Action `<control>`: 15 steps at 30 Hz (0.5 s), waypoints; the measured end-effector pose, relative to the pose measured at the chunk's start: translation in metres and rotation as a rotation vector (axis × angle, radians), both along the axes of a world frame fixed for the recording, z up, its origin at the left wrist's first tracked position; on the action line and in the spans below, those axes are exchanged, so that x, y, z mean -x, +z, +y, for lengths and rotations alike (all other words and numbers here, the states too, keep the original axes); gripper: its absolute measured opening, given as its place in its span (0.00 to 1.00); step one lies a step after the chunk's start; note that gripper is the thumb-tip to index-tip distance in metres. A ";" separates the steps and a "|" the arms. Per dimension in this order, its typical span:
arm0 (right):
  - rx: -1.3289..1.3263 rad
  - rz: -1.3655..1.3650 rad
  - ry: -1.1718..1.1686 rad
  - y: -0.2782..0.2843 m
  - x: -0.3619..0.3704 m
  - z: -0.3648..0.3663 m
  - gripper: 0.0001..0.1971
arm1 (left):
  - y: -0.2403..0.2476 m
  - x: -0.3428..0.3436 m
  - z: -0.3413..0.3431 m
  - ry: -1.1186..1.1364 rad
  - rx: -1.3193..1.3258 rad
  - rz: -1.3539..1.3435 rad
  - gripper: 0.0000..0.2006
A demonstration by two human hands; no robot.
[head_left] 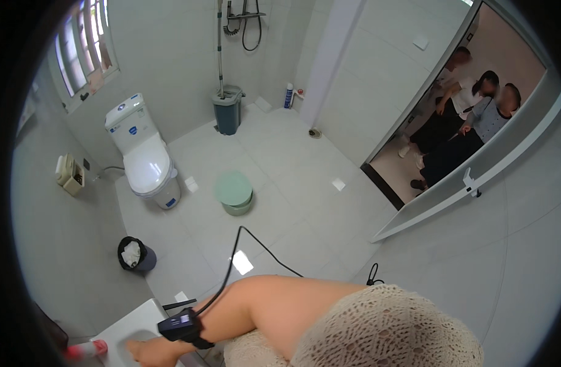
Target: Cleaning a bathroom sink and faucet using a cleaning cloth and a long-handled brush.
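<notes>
My right arm, in a cream crochet sleeve, comes in from the lower right and bends across to the lower left. My right hand (pixel 153 353) is over the basin of a white sink (pixel 147 314), its fingers partly cut off by the lower edge. Whether they hold anything does not show. A black device (pixel 181 326) is strapped round the wrist, and a black cable (pixel 234 252) runs from it. At the sink's left side, close to the hand, lies a blurred red-and-white tube or bottle (pixel 87 350). My left hand is out of view.
Around the tiled floor stand a green round stool (pixel 234 188), a white toilet (pixel 147 165), a lined bin (pixel 147 259) and a grey mop bucket (pixel 229 116). At the right is an open door (pixel 507 156); several people (pixel 467 113) are beyond it.
</notes>
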State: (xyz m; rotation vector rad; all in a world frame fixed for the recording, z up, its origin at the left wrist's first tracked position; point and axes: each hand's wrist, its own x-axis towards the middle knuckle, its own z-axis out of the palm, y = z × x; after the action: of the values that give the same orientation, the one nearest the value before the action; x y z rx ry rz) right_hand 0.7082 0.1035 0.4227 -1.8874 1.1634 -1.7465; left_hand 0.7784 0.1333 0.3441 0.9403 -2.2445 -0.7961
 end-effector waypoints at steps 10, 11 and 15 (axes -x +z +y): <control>-0.607 0.580 0.263 -0.172 0.004 -0.010 0.12 | -0.009 0.042 0.030 -0.079 0.135 -0.119 0.22; -0.606 0.534 0.211 -0.172 -0.001 -0.008 0.12 | -0.011 0.044 0.030 -0.080 0.135 -0.117 0.22; -0.557 0.398 0.118 -0.169 -0.037 -0.009 0.13 | -0.011 0.039 0.023 -0.062 0.157 -0.126 0.22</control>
State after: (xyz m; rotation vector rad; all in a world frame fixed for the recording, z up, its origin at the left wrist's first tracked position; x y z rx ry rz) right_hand 0.7451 0.0943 0.2536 -1.9252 1.4501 -0.8705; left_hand 0.7398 0.1560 0.3332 0.8715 -2.4159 -0.5919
